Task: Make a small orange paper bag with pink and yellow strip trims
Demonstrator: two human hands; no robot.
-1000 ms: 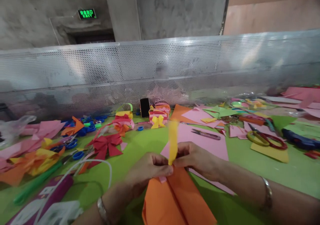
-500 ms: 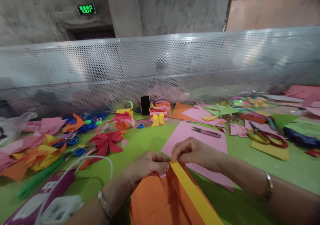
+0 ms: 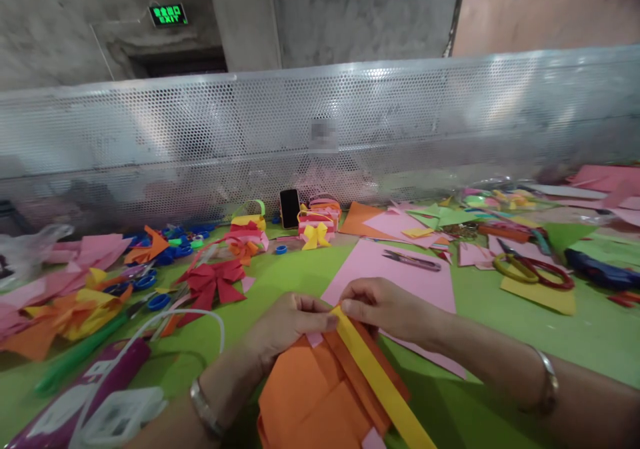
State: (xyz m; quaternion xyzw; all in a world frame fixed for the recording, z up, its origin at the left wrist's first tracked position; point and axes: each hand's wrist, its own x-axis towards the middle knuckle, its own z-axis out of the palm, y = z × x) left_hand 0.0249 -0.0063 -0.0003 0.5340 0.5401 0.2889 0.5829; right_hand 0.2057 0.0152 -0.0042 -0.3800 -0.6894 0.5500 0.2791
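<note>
A folded orange paper piece point(image 3: 310, 396) lies on the green table point(image 3: 525, 342) in front of me. Along its top runs a yellow paper strip point(image 3: 380, 386), sloping down to the right. My left hand point(image 3: 285, 326) pinches the orange piece at its far end, where a small pink scrap shows. My right hand point(image 3: 387, 309) is closed on the upper end of the yellow strip, thumb and fingers pressing it onto the orange paper. Both wrists wear metal bracelets.
A pink sheet point(image 3: 400, 272) with small snips point(image 3: 413, 260) lies behind my hands. Yellow and red scissors point(image 3: 533, 269) are at the right, a red paper bow point(image 3: 210, 282) and paper scraps at the left. A phone point(image 3: 289, 208) leans on the perforated metal screen point(image 3: 320, 136).
The yellow strip stood upright between my hands a second ago; it has been laid down along the orange piece. The orange paper now lies flatter and lower.
</note>
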